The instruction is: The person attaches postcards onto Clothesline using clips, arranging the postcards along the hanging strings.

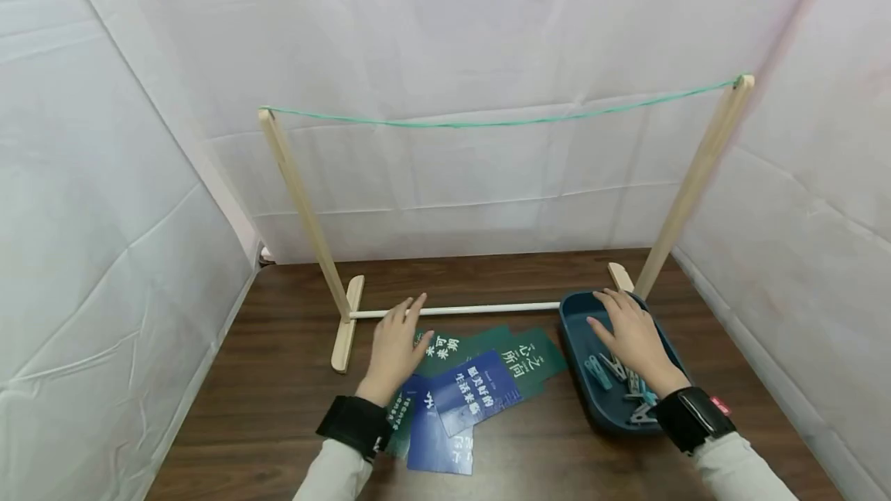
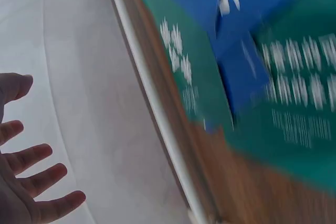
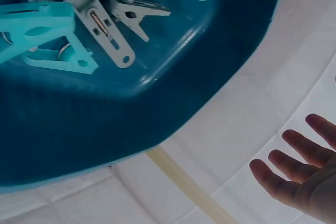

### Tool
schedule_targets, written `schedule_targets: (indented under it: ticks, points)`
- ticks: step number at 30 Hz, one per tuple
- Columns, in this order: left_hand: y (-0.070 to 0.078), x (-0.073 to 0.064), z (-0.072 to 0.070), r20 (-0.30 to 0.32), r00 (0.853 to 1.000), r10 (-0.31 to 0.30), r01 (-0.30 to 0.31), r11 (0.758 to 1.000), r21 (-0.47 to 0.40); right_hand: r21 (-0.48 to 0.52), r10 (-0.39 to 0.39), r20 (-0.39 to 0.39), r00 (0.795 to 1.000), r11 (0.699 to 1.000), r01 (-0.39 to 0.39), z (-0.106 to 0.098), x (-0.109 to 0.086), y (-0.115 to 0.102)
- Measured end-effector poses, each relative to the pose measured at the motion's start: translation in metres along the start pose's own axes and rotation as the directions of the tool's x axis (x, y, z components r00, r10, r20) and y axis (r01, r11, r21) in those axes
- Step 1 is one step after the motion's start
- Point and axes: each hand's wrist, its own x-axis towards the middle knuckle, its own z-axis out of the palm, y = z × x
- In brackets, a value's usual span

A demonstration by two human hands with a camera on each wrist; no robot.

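My left hand [image 1: 397, 348] hovers over the left edge of a pile of cards, fingers spread and holding nothing. Green cards [image 1: 532, 358] and blue cards [image 1: 476, 390] with white lettering overlap in that pile; the left wrist view shows them blurred. Over a dark blue plastic basin [image 1: 581, 377] is my right hand [image 1: 635, 335], its fingers loosely extended and nothing in them. Inside the basin lie several clothespins, some teal [image 3: 39, 30] and some grey [image 3: 105, 30]. My right hand and wrist hide part of the basin in the head view.
Behind the cards stands a wooden frame with a left post [image 1: 306, 215], a right post [image 1: 696, 184] and a white bottom rod [image 1: 480, 308]. A green string [image 1: 459, 125] sags between the post tops. White cloth walls [image 1: 487, 29] surround the brown table [image 1: 278, 408].
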Motion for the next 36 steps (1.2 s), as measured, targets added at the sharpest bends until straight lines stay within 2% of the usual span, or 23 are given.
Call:
schedule_targets:
  ticks: [4, 7, 10, 13, 16, 21, 24, 26, 29, 32, 36]
  points:
    - [0.026, 0.005, 0.017, 0.006, 0.998, 0.058, -0.058, 0.998, -0.039, -0.001, -0.002, -0.017, 1.000, 1.000, 0.002, 0.003, 0.001, 0.004]
    - [0.050, 0.007, 0.030, 0.042, 0.994, 0.100, -0.097, 0.993, -0.064, -0.002, 0.002, -0.013, 1.000, 1.000, -0.002, 0.006, 0.001, 0.008]
    - [0.074, 0.008, 0.042, 0.079, 0.985, 0.151, -0.144, 0.986, -0.087, 0.004, 0.021, 0.007, 1.000, 1.000, -0.021, 0.010, 0.001, 0.012]
    - [0.098, 0.009, 0.052, 0.125, 0.969, 0.212, -0.199, 0.974, -0.109, 0.004, 0.045, 0.018, 0.999, 0.999, -0.045, 0.012, 0.004, 0.015]
    - [0.120, 0.011, 0.061, 0.169, 0.942, 0.290, -0.271, 0.954, -0.129, 0.000, 0.068, 0.030, 0.997, 0.998, -0.068, 0.015, 0.007, 0.018]
    - [0.149, 0.008, 0.074, 0.234, 0.884, 0.405, -0.378, 0.913, -0.152, -0.001, 0.092, 0.084, 0.992, 0.996, -0.092, 0.022, 0.014, 0.021]
    - [0.162, 0.002, 0.083, 0.269, 0.842, 0.467, -0.435, 0.884, -0.173, -0.001, 0.099, 0.125, 0.987, 0.995, -0.100, 0.028, 0.016, 0.023]
    - [0.170, -0.002, 0.089, 0.304, 0.809, 0.503, -0.463, 0.864, -0.197, -0.006, 0.099, 0.155, 0.983, 0.995, -0.100, 0.033, 0.017, 0.025]
    - [0.178, -0.007, 0.097, 0.357, 0.769, 0.530, -0.481, 0.848, -0.221, -0.039, 0.092, 0.199, 0.976, 0.996, -0.086, 0.041, 0.019, 0.027]
    - [0.182, -0.011, 0.104, 0.405, 0.746, 0.528, -0.487, 0.848, -0.209, -0.086, 0.091, 0.234, 0.968, 0.994, -0.072, 0.048, 0.022, 0.030]
    - [0.184, -0.014, 0.108, 0.437, 0.729, 0.527, -0.512, 0.843, -0.162, -0.140, 0.112, 0.254, 0.961, 0.987, -0.078, 0.055, 0.025, 0.030]
